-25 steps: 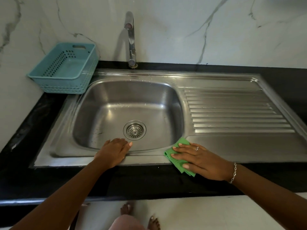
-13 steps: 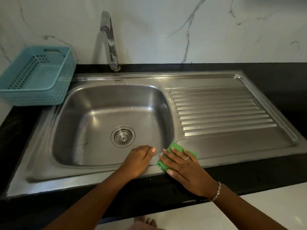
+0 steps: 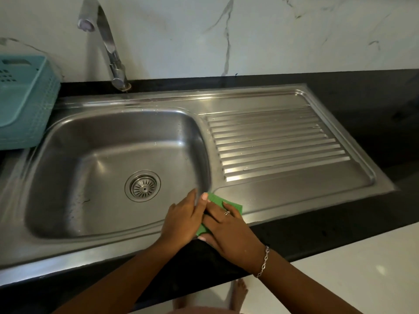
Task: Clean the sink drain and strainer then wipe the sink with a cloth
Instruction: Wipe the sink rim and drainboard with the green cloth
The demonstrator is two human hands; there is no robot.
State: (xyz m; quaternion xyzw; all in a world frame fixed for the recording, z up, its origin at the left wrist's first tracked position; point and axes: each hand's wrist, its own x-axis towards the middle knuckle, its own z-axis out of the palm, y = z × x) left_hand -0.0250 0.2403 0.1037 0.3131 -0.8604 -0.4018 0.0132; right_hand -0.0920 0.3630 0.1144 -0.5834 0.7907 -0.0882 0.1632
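the round slotted metal strainer (image 3: 142, 186) sits seated in the drain and looks free of debris, so the drain part seems done; what goes on now is the wiping. the folded green cloth (image 3: 234, 206) lies on the near rim of the stainless steel sink (image 3: 95, 244), at the corner where the basin meets the ribbed drainboard (image 3: 276, 141). the right hand (image 3: 229, 232) presses it flat, its grip open with fingers straight on top. the left hand (image 3: 181, 219) rests beside it, grip also open and holding nothing, fingers against those of the right hand. a few droplets and a dark fleck on the near-left basin floor suggest the basin and drainboard are left to wipe – probably most of the wiping. a second ago the hands were apart along the near rim; since then the left hand has closed in until the two touch, and the cloth has shifted slightly left toward the basin corner.
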